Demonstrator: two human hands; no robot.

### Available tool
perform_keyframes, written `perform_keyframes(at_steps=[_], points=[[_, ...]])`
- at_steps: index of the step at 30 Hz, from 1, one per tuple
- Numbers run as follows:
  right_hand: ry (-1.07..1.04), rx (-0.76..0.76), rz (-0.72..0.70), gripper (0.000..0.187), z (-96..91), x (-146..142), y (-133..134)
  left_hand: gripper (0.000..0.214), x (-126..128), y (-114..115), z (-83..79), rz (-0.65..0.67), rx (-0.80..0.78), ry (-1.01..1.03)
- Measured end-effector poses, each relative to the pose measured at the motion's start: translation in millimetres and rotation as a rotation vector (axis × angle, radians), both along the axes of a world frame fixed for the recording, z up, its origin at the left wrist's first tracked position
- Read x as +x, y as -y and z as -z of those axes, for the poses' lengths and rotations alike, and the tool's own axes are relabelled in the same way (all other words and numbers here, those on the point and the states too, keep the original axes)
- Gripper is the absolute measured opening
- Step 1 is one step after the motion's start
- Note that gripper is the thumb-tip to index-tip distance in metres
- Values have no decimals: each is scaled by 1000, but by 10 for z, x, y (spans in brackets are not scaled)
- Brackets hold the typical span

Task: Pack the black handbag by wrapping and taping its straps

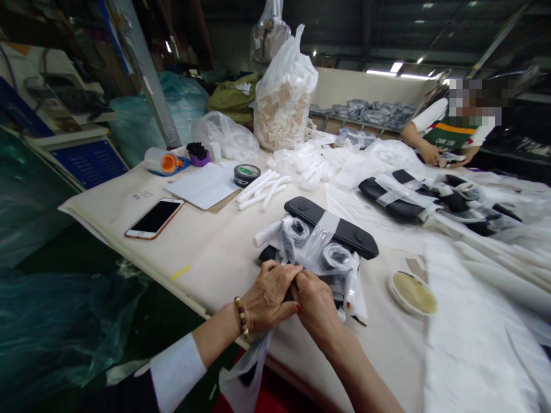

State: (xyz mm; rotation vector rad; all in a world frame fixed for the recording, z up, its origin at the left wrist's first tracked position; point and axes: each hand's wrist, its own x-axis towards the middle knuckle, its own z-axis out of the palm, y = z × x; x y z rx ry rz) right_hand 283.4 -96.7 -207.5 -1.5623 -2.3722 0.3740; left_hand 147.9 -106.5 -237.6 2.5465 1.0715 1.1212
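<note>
A black bag (346,233) lies at the table's near side, with a band of translucent wrap across its middle. Rolled straps in clear plastic (295,229) and white foam tubes (352,287) rest against its near side. My left hand (272,291), with a beaded bracelet at the wrist, is closed at the bag's near edge. Right beside it, my right hand (316,301) is closed too, its fingers meeting the left ones. The part between my fingers is mostly hidden. Below the left wrist, a strip of translucent plastic (247,373) hangs past the table edge.
To the left lie a phone (154,219), paper sheets (204,186), black tape (247,175) and loose white tubes (262,189). A round tub (412,292) and white sheeting (469,332) are at right. Another wrapped bag (394,198) lies farther back. A co-worker (451,135) stands across the table.
</note>
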Motion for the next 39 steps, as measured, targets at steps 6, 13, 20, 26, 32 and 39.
perform_keyframes(at_steps=[6, 13, 20, 26, 32, 39], points=[[-294, -121, -152, 18, -48, 130, 9, 79, -30, -154, 67, 16, -25, -291], [-115, 306, -211, 29, 101, 607, 309, 46, -68, -173, 141, -2, 147, -315], [6, 500, -126, 31, 248, 600, 297, 24, -59, -129, 48, -8, 229, -281], [-5, 517, -141, 30, 233, 467, 213, 24, 58, -60, -37, -38, 231, -287], [-37, 429, -210, 28, 194, 572, 173, 26, 201, -51, -8, -71, 291, -417], [-95, 596, -144, 29, 198, 750, 191, 20, 195, -62, 57, -81, 268, -465]])
